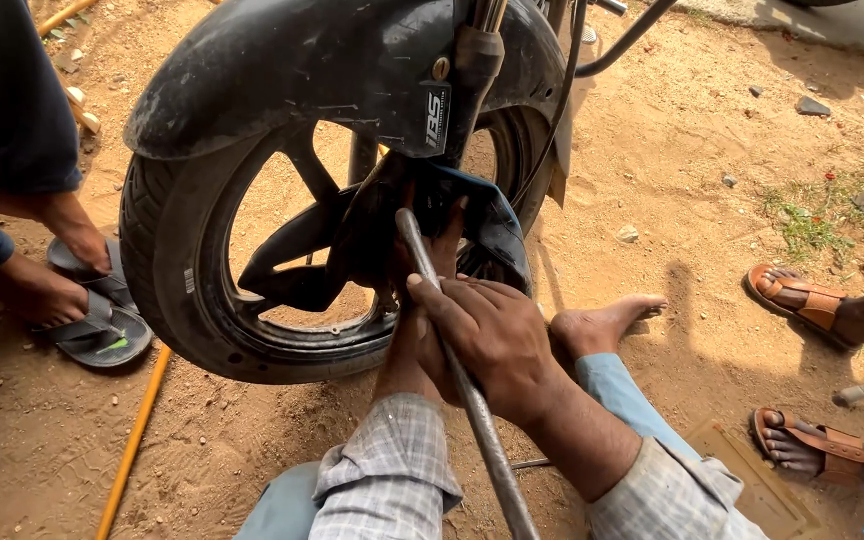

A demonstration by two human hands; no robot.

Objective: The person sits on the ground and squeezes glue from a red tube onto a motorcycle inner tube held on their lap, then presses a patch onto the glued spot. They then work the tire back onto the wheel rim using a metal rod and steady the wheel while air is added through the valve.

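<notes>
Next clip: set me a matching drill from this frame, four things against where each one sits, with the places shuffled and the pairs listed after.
Things:
1. long grey metal rod
2. black motorcycle front wheel
3. brown leather sandals
4. thin yellow hose

Places:
A. on a bystander's feet at the right edge
B. gripped in the right hand, running up to the wheel hub
C. lying on the dirt at lower left, passing under the tyre
D. under the black mudguard, middle of the frame

Pairs: 1-B, 2-D, 3-A, 4-C

White rectangular label (pixel 436 107) on the black fork leg (pixel 462 90).
</notes>
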